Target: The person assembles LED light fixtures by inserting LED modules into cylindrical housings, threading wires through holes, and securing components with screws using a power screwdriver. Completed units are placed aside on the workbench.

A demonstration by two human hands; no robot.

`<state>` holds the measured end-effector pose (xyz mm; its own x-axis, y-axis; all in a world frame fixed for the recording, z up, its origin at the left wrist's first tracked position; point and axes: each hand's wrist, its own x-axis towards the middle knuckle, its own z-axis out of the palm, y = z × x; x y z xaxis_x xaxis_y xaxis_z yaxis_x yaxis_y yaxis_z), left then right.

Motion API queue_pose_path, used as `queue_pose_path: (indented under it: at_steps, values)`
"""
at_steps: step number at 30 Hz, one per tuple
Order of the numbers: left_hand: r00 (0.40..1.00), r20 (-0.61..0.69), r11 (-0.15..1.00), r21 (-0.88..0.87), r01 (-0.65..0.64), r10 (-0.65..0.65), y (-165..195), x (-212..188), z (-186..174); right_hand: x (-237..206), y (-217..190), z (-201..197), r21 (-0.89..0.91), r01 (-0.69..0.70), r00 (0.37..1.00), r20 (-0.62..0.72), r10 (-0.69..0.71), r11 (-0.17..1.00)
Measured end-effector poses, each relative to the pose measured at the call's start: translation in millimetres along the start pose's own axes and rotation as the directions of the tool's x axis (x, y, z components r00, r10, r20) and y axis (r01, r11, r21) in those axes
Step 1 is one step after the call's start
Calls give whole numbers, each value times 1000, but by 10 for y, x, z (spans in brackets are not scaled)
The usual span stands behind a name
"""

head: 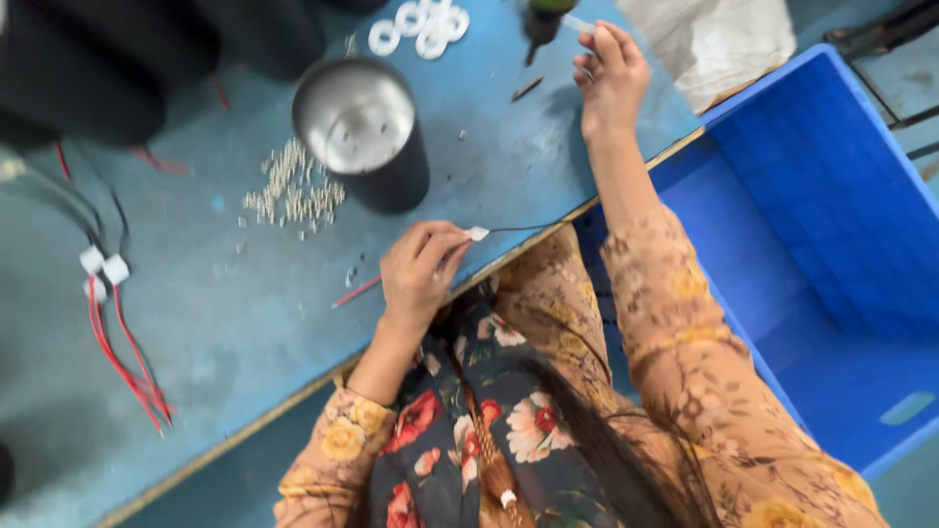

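Left hand (419,274): pinched on a small white connector (478,233) — wire trailing.
Right hand (611,73): fingers closed on a thin white piece (577,23) — above the worktop (245,313).

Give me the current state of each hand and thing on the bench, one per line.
left hand: pinching a small white connector on a thin wire
right hand: raised, fingers closed on a small pale piece
metal cup: upright, open
small white pieces: loose heap
blue crate: open, empty where visible
white rings: clustered flat

Blue crate (831,196), steel cylinder (360,127), white rings (421,27)
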<state>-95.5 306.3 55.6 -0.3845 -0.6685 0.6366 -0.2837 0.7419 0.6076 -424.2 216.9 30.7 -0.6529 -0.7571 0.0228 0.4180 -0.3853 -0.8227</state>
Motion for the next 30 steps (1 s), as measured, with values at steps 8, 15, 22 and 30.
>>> queue_pose_path:
  at_steps: [8, 15, 22, 30]
  values:
    - [998, -30, 990, 125, -60, 64, 74, -162, -260, -1729, -54, -23, -199, 10, 946, 321, 55, 980]
    - [990, -107, 989, 129, -74, 88, 73, -194, -318, -2216, -342, 169, -441, 120, 875, 471, 115, 889]
    - [990, -113, 994, 85, -71, 80, 37, -197, -319, -2306, -369, 242, -538, 230, 862, 499, 87, 811]
    - [990, -123, 995, 75, -66, 75, 29, -203, -321, -2331, -474, 353, -597, 499, 772, 635, -10, 628]
